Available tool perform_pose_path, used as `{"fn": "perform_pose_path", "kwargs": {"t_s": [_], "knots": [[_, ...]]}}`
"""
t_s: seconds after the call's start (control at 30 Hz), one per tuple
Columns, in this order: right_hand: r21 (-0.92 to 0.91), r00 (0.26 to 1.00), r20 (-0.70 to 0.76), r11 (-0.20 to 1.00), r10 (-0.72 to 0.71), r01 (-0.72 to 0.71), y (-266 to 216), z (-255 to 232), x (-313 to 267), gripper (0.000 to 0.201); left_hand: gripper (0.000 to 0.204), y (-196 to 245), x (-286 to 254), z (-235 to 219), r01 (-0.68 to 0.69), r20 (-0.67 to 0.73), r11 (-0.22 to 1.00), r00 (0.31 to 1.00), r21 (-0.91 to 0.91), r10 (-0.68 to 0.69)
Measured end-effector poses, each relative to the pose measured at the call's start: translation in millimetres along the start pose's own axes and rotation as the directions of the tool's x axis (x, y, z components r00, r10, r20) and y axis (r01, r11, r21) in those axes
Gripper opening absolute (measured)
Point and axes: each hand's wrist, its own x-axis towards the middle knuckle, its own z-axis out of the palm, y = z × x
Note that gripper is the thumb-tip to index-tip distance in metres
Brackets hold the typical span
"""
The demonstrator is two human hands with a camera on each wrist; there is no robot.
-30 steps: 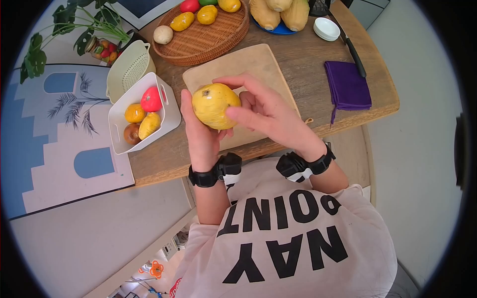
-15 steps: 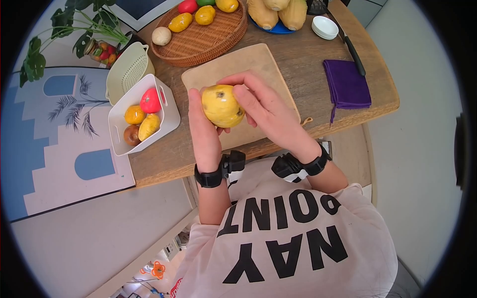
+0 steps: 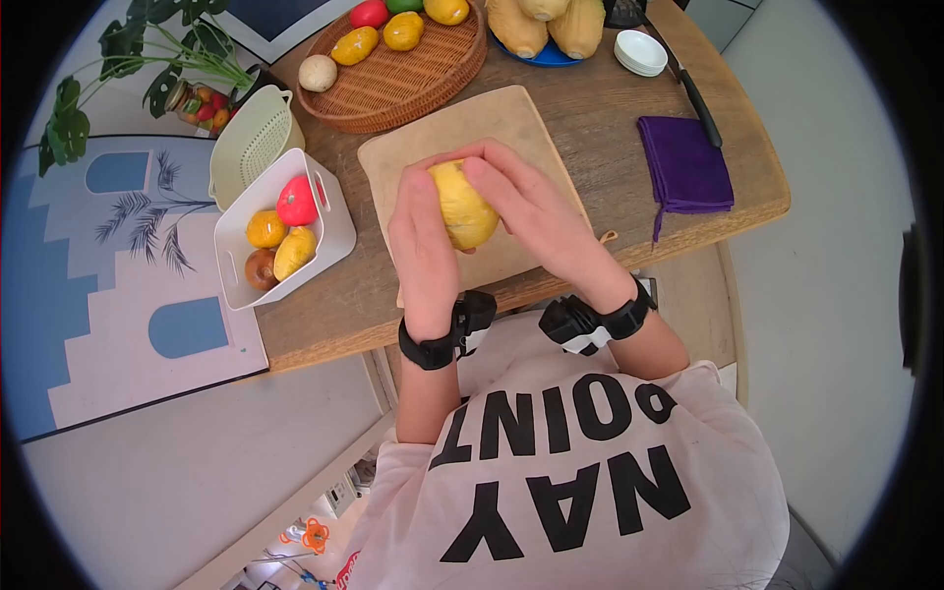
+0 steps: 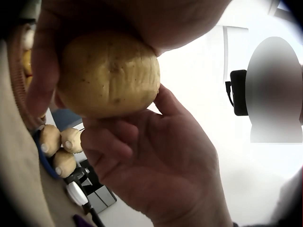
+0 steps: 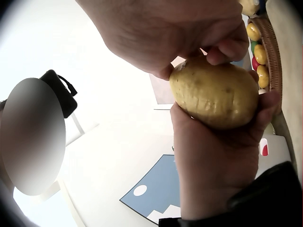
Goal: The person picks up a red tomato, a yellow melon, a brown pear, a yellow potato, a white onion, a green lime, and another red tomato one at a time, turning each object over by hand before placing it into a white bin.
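Note:
A plump yellow fruit (image 3: 466, 205), oval with a creased skin and a few dark spots, is held in the air between both hands, over the cutting board (image 3: 521, 128). The left hand (image 3: 425, 246) grips it from the left, thumb along its near side. From the right, the right hand (image 3: 551, 216) curls round it with the thumb on top. Both wrist views show the fruit (image 4: 111, 75) close up, its underside shiny and wrinkled. In the right wrist view the left hand (image 5: 215, 158) cups the fruit from below. Part of its far side is hidden by fingers.
Left of the board stand a white bin (image 3: 339, 221) of fruit and a pale green colander (image 3: 258, 138). Behind are a wicker tray (image 3: 423, 74) with fruit and a blue plate (image 3: 536, 59) of yellow produce. A knife (image 3: 696, 103) lies by a purple cloth (image 3: 688, 167) at right.
Both hands have shifted slightly right with the fruit. The fruit has been turned, and the left thumb and fingers now cover more of it. The right thumb has moved up onto its top.

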Motion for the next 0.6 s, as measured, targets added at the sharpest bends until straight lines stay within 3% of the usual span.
{"fn": "perform_pose_path", "kwargs": {"t_s": [0.07, 0.17, 0.4, 0.5, 0.6], "knots": [[-0.102, 0.999, -0.032, 0.994, -0.04, 0.036, 2, 3, -1, 0.035, 0.042, 9, -1, -1, 0.184, 0.045, 0.972, 0.983, -0.149, -0.179], [-0.114, 0.997, -0.057, 0.992, -0.056, 0.05, 0, 3, -2, 0.036, 0.043, 12, -1, 0, 0.098, 0.057, 0.983, 0.994, -0.152, -0.091], [-0.064, 0.995, -0.093, 0.997, -0.042, 0.036, -4, -6, 2, 0.039, 0.039, 31, -4, 7, 0.123, 0.082, 0.985, 0.99, -0.124, -0.113], [-0.233, 0.996, -0.01, 0.969, -0.092, 0.087, -8, -3, -3, 0.039, 0.04, 28, -3, 3, 0.15, 0.079, 0.978, 0.987, -0.146, -0.14], [-0.279, 0.995, 0.008, 0.955, -0.099, 0.097, -7, -1, -5, 0.045, 0.043, 27, -3, 1, 0.15, 0.061, 0.983, 0.988, -0.107, -0.144]]}}
